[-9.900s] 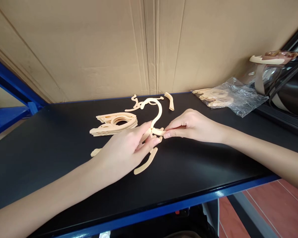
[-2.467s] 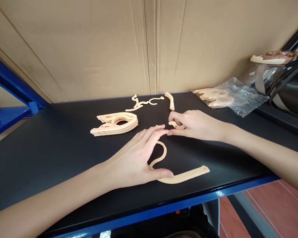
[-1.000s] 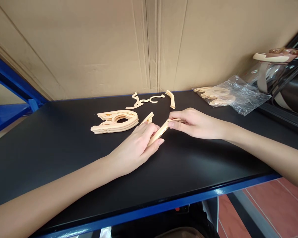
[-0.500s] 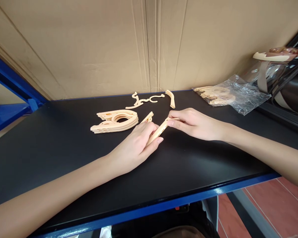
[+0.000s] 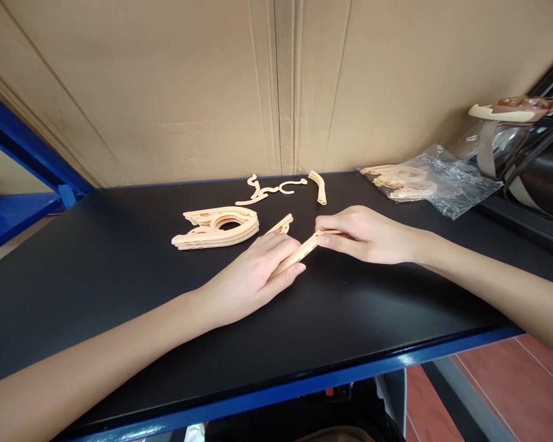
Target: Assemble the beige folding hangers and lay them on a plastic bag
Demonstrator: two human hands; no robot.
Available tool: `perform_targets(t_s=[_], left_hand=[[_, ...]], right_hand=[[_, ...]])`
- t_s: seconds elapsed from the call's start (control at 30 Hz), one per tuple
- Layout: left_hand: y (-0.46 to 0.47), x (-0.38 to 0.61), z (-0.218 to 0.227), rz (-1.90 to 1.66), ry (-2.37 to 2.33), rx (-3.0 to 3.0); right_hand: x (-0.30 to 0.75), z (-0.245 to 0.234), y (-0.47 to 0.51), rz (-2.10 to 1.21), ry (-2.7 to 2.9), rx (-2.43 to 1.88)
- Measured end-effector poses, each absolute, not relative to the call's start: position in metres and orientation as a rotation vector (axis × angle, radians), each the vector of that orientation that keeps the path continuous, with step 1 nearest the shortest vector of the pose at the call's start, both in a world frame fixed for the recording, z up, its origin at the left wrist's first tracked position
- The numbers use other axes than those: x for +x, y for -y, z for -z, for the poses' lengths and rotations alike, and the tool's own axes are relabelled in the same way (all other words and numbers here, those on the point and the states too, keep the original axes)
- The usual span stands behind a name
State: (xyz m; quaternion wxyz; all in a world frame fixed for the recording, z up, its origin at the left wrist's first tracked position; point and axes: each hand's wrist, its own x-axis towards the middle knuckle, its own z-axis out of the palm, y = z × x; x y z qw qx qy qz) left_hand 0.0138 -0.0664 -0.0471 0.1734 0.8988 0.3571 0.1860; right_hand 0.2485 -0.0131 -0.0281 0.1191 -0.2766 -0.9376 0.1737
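Observation:
Both hands meet over the middle of the black tabletop point(image 5: 120, 288). My left hand point(image 5: 253, 276) is closed round a peach plastic hanger point(image 5: 299, 250), folded flat, whose arm sticks out between thumb and fingers; a second arm tip point(image 5: 283, 224) shows above the fingers. My right hand point(image 5: 364, 233) pinches the far end of the same hanger with thumb and fingertips. A stack of folded peach hangers point(image 5: 216, 227) lies just left of the hands.
Loose peach parts lie at the back: hook pieces point(image 5: 270, 189) and a short curved arm point(image 5: 320, 187). A clear plastic bag point(image 5: 428, 181) with more parts sits at the back right. A cardboard wall point(image 5: 276, 86) closes the rear. The blue table edge point(image 5: 350, 374) runs along the front.
Ten seconds ago the hook stood up between both hands; then the hanger lay spread open on the table. Now it is folded flat, held by both hands, nearly still over the last second.

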Motion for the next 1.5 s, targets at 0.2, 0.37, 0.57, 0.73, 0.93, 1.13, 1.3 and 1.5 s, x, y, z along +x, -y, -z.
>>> perform_targets(t_s=[0.2, 0.37, 0.57, 0.73, 0.93, 1.13, 1.3, 1.5], left_hand=[[0.067, 0.015, 0.045, -0.564, -0.996, 2.533], [0.067, 0.014, 0.046, -0.578, -0.984, 2.523], [0.066, 0.013, 0.044, -0.554, -0.972, 2.505], [0.064, 0.009, 0.039, -0.493, -0.888, 2.474], [0.062, 0.005, 0.04, -0.511, -0.813, 2.482], [0.06, 0.003, 0.045, -0.602, -0.911, 2.442], [0.061, 0.005, 0.044, -0.564, -0.942, 2.459], [0.062, 0.006, 0.044, -0.544, -0.955, 2.489]], right_hand=[[0.246, 0.026, 0.018, -0.451, 2.767, -0.774], [0.247, 0.025, 0.02, -0.373, 2.792, -0.776], [0.248, 0.027, 0.021, -0.252, 2.797, -0.743], [0.248, 0.033, 0.021, -0.053, 2.752, -0.597], [0.249, 0.029, 0.02, -0.23, 2.717, -0.606], [0.252, 0.02, 0.015, -0.352, 2.613, -0.704], [0.249, 0.022, 0.016, -0.68, 2.533, -0.769], [0.245, 0.026, 0.018, -0.891, 2.513, -0.787]])
